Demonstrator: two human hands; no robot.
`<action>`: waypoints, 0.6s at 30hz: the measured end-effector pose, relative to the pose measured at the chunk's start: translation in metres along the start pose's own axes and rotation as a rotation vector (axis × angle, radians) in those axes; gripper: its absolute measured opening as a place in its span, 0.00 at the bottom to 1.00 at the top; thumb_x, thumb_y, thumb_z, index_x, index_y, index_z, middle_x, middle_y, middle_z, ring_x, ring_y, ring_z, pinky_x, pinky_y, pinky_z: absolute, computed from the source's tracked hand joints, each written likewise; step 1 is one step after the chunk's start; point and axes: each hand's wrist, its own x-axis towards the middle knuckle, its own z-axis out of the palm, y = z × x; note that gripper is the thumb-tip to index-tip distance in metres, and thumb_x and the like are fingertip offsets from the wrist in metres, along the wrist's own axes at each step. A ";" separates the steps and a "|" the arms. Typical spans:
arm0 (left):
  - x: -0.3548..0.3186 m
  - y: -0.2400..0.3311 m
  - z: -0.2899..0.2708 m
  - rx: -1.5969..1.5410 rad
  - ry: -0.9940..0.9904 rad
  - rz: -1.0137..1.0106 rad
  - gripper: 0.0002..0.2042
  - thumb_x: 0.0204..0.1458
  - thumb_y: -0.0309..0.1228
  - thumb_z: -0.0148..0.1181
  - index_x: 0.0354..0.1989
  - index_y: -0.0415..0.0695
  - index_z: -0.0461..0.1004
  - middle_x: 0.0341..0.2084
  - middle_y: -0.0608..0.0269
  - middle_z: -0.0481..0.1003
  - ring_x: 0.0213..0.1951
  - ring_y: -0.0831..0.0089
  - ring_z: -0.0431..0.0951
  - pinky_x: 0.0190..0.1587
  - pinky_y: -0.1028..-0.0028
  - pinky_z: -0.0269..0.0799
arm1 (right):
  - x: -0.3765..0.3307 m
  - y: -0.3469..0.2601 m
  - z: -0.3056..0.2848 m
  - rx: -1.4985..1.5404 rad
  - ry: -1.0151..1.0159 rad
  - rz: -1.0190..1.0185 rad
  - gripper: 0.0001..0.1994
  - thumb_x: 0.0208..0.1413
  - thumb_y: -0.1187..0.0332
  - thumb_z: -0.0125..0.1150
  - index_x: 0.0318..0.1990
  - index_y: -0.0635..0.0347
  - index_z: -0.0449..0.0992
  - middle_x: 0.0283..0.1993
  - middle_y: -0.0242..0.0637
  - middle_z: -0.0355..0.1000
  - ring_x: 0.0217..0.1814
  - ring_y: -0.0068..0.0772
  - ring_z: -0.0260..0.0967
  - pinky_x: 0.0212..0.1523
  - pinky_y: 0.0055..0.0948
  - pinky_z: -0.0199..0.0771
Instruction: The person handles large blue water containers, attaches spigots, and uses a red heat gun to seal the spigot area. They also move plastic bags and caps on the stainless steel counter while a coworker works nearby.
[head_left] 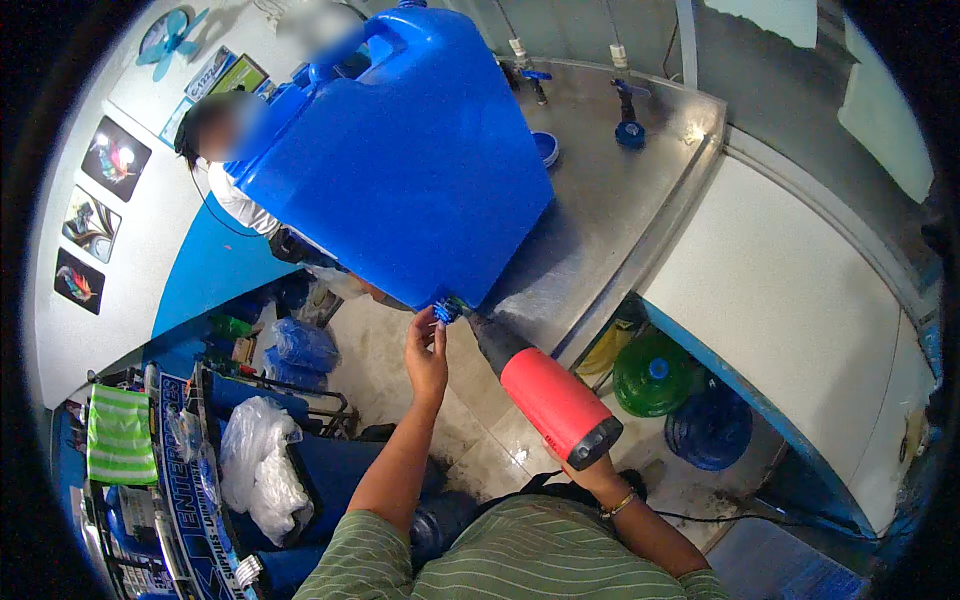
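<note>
Two hands at work on a blue water jug (400,160) lying on the steel counter (600,210): left hand (427,352) pinches its small tap (447,311); right hand (590,465) grips a red heat gun (545,395) aimed there. Sealing appears underway, unfinished.

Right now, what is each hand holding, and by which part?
Right hand grips the red heat gun by its rear end; left hand pinches the blue container's spout cap.
</note>
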 end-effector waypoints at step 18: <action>-0.011 -0.009 0.022 -0.675 0.049 -0.358 0.20 0.64 0.40 0.44 0.61 0.45 0.62 0.51 0.62 0.68 0.51 0.71 0.70 0.55 0.68 0.66 | -0.027 0.018 0.001 0.169 -0.018 0.108 0.28 0.47 0.58 0.66 0.57 0.53 0.68 0.58 0.40 0.68 0.60 0.42 0.66 0.57 0.44 0.66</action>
